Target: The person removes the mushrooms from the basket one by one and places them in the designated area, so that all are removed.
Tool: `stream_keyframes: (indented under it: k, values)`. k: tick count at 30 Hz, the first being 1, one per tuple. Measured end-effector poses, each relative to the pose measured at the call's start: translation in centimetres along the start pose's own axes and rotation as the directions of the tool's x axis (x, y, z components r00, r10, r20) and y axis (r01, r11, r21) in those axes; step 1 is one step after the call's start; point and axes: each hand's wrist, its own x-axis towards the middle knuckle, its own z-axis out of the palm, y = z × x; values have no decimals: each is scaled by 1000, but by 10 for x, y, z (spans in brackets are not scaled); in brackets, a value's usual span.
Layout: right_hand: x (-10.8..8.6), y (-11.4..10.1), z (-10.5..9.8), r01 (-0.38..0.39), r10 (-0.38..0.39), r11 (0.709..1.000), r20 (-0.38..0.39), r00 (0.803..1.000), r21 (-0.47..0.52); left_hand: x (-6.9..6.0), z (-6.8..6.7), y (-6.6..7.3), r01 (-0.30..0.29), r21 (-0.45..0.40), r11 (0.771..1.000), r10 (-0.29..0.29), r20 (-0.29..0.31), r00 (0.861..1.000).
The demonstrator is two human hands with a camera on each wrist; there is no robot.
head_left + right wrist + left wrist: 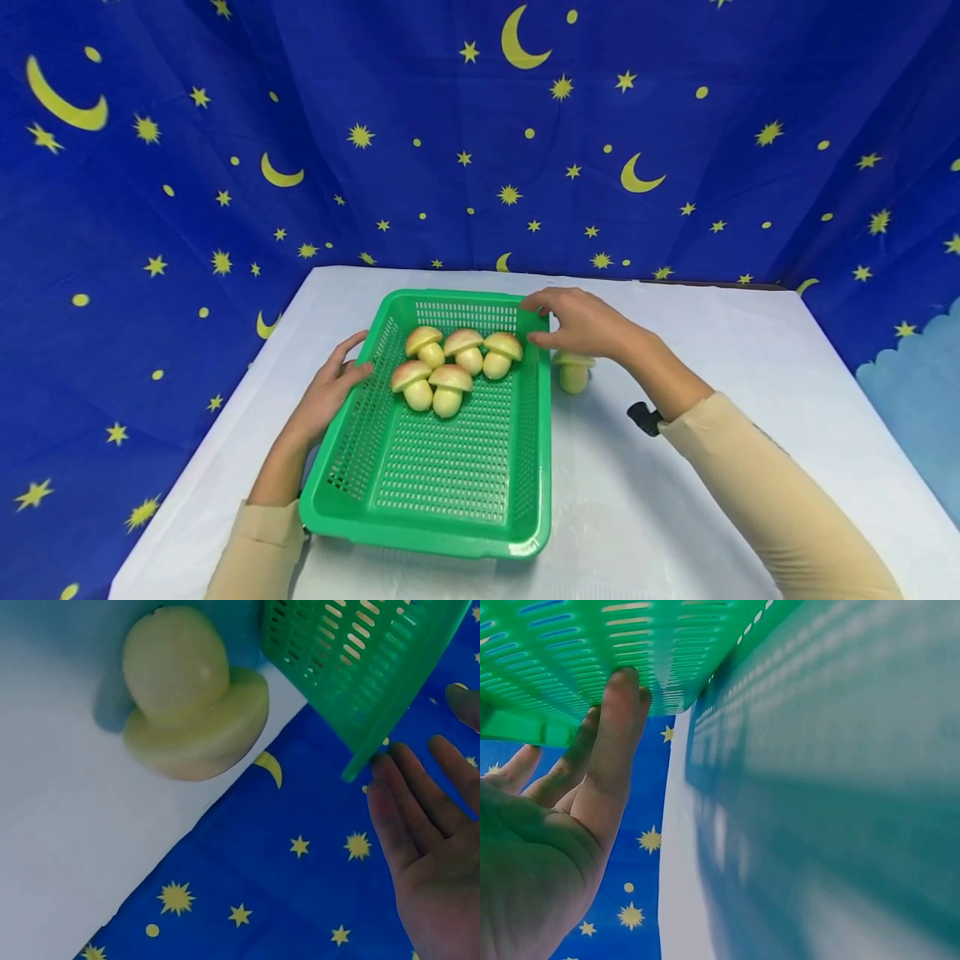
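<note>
A green plastic basket (442, 533) with slotted walls stands in the middle of the head view. Several toy mushrooms (448, 390) with yellow stems and pinkish caps lie inside, toward its far end. My left hand (330, 392) grips the basket's left side, thumb over the rim. In the left wrist view, that hand's fingers (613, 742) reach up against the outer slotted wall. My right hand (581, 321) is at the far right corner, fingers loosely bent around the rim and holding nothing. Beneath it, outside the basket, another toy mushroom (574, 375) lies on the table.
A white-covered table (720, 400) extends on both sides of the basket. Blue cloth (420, 183) with yellow moons and stars hangs behind and beside it. A black wrist device (645, 418) shows at the right sleeve.
</note>
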Motion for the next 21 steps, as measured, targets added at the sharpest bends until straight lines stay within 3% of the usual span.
stream_keyframes:
  k: [11,21]
  values:
    - [20,-9,10,45,-45,999,33,998,-9,0,0,0,0,-9,1000,0,1,1000]
    - [35,-11,26,70,-64,994,79,995,-83,1,0,-1,1,-8,1000,-1,4,1000]
